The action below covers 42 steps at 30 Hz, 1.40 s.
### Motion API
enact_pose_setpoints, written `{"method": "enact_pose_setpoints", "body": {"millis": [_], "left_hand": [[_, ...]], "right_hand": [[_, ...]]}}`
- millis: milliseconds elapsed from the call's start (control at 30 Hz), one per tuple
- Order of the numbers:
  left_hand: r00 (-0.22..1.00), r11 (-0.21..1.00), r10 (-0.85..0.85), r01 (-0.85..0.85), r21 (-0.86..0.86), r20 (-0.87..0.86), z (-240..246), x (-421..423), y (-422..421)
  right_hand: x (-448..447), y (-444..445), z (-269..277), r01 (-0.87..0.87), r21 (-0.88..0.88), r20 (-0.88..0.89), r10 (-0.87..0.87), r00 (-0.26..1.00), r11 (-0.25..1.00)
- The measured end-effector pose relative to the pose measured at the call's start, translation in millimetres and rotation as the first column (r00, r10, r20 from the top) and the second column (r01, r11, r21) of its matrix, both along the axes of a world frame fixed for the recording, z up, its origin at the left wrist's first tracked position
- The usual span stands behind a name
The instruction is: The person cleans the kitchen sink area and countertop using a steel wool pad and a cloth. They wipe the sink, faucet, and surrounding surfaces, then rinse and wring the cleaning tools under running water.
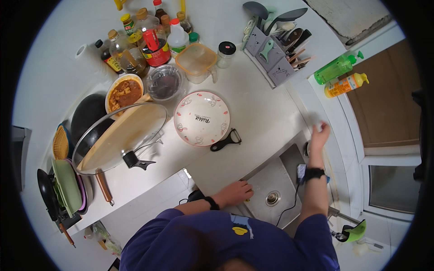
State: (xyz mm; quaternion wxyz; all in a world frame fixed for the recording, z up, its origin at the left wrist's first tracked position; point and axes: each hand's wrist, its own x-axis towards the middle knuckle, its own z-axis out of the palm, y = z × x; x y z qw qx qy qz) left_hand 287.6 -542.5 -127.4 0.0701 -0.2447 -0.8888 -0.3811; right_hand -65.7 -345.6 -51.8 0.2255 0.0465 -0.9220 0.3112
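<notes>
My left hand (240,192) rests low at the near left edge of the stainless steel sink (268,184). Something small and yellow-green shows beneath its fingers; I cannot tell whether it is held. Stretched out past the sink's right side, my right hand (320,133) is raised near the window ledge with fingers bent, blurred, and no object is visible in it. A white plate with rabbit drawings (202,118) lies on the counter, beyond the sink. Touching or close to its near rim is a black-handled peeler (226,140).
A glass lid (120,139) and wooden cutting board stand left. Behind are a bowl of red stew (125,93), a lidded plastic bowl (165,82), an orange-lidded jug (196,61), sauce bottles and a grey utensil holder (268,56). Two pump bottles (344,85) occupy the ledge.
</notes>
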Motion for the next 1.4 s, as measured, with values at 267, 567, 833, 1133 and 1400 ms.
{"method": "enact_pose_setpoints", "body": {"millis": [267, 567, 833, 1133, 1400], "left_hand": [[0.976, 0.982, 0.022, -0.062, 0.18, 0.217, -15.7, 8.5, 6.4], [0.983, 0.949, -0.037, 0.091, -0.303, 0.179, -20.8, 6.0, 6.0], [0.999, 0.99, -0.047, 0.047, -0.131, 0.001, 7.5, -1.2, 11.3], [0.999, 0.995, -0.019, 0.016, -0.097, -0.025, 20.2, -5.6, 12.7], [1.0, 0.998, 0.0, -0.001, -0.055, -0.01, -1.9, 2.9, 8.0]], "right_hand": [[208.4, -154.2, -47.8, -0.866, 0.165, 0.228, 0.836, 0.499, 0.472], [192.7, -187.8, -41.2, -0.715, 0.512, 0.223, 0.73, 0.645, 0.475], [149.7, -94.9, -5.4, -0.7, 0.457, 0.382, 0.589, 0.712, 0.549], [-38.2, 82.9, 57.0, 0.09, 0.437, -0.132, -0.035, 0.991, 0.895], [-110.9, 107.6, 32.4, 0.152, 0.501, 0.001, -0.176, 0.984, 0.852]]}}
